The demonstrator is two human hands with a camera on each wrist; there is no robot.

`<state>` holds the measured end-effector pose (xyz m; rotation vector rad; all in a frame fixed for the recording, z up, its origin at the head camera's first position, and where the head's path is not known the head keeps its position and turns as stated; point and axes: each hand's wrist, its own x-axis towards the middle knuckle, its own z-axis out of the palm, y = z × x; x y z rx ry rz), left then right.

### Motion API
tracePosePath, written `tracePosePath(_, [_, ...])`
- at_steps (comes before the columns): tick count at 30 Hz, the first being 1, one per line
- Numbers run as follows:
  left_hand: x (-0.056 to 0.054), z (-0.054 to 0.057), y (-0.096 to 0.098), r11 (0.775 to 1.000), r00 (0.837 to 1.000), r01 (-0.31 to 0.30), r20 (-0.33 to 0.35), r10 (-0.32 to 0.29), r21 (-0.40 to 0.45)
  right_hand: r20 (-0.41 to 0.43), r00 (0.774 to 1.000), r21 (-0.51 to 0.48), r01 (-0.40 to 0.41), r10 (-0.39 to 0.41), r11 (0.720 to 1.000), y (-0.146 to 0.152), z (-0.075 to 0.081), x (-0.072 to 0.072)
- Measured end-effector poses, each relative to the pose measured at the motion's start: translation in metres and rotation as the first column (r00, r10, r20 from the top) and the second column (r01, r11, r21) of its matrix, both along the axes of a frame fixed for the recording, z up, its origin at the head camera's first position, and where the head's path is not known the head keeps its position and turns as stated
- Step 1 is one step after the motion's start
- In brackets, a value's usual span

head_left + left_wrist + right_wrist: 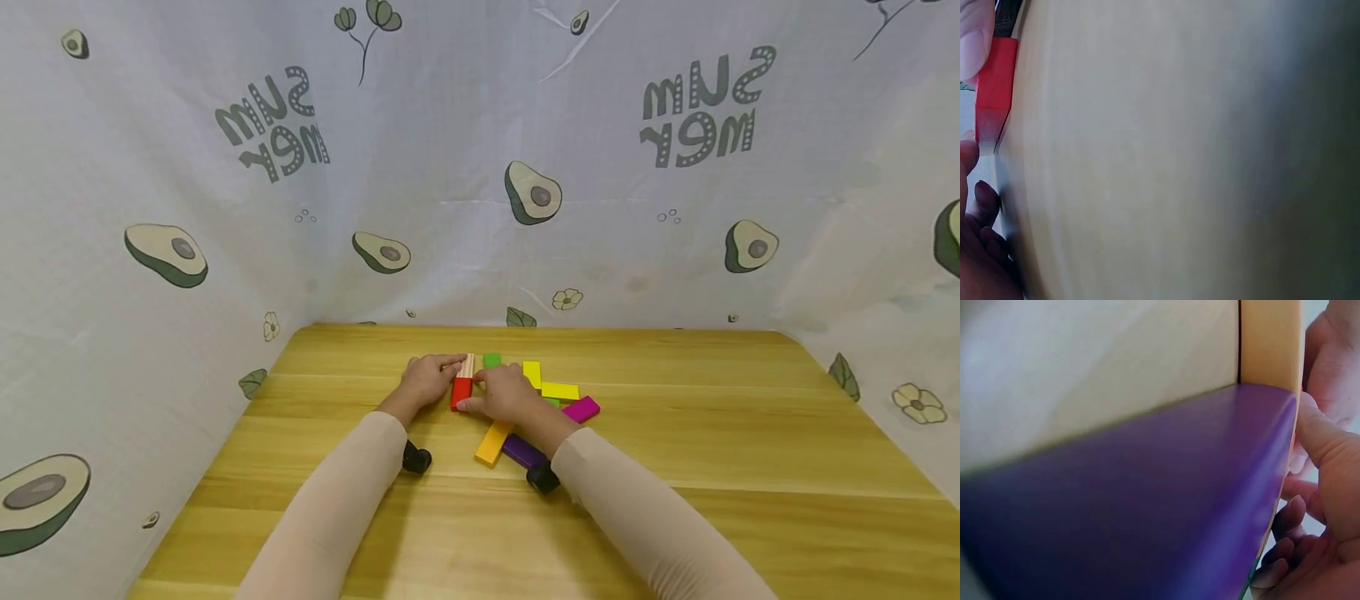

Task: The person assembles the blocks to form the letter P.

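A red wooden block (461, 394) lies end to end with a plain wooden block (467, 367) in the head view. My right hand (504, 392) holds the red block, its thumb at the near end and a finger by the far right corner. At the left side, my left hand (431, 379) grips the plain block by its far part, the thumb low beside the joint. In the left wrist view the red block (997, 81) shows between a thumb above and a fingertip below. The plain block's far side is partly hidden by fingers.
Beside and under my right hand lie an orange block (492, 443), a purple block (523, 452), a magenta block (582, 409), yellow blocks (560, 392) and a green block (492, 360). A printed curtain (465, 283) hangs behind the wooden table (675, 400).
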<state>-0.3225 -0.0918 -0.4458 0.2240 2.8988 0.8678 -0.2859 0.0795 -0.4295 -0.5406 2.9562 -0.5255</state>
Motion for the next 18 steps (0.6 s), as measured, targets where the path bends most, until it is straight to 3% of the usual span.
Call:
tracePosePath(5, [-0.001,0.001,-0.002,1.0,1.0,0.021,-0.011,-0.021,-0.011,-0.008,1.0,0.004,-0.013,0.013,1.0,0.0,0.001,0.001])
tracePosePath(14, [0.004,0.007,-0.011,0.99,0.984,0.139,0.119,-0.133,-0.04,-0.03,0.999,-0.01,-0.023,0.022,1.0,0.001,-0.001,0.003])
tracePosePath(18, [0.005,0.007,-0.012,0.988,0.982,0.151,0.12,-0.145,-0.044,0.003,1.0,-0.082,0.011,-0.01,0.997,0.004,-0.002,0.006])
